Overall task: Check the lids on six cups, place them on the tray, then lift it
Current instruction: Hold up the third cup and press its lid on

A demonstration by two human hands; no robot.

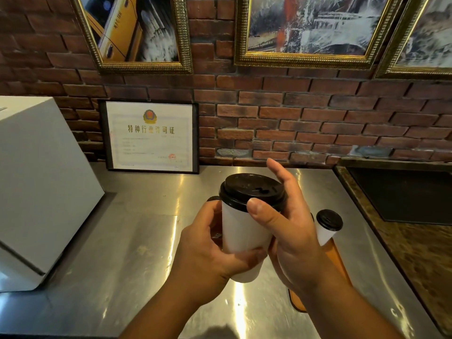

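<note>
A café: steel counter [137, 216], lidded paper cups [327, 226], framed licence [150, 137].

- Steel bench [137, 228], shiny with reflections.
- White box [41, 182] standing on the bench at the left.
- Black-framed certificate [150, 137] leaning against the brick wall [305, 118].
- Three gold-framed paintings [310, 28] hanging higher on the wall.
- Dark recessed panel [403, 192] set in a brown mottled counter [425, 265] at the right.
</note>
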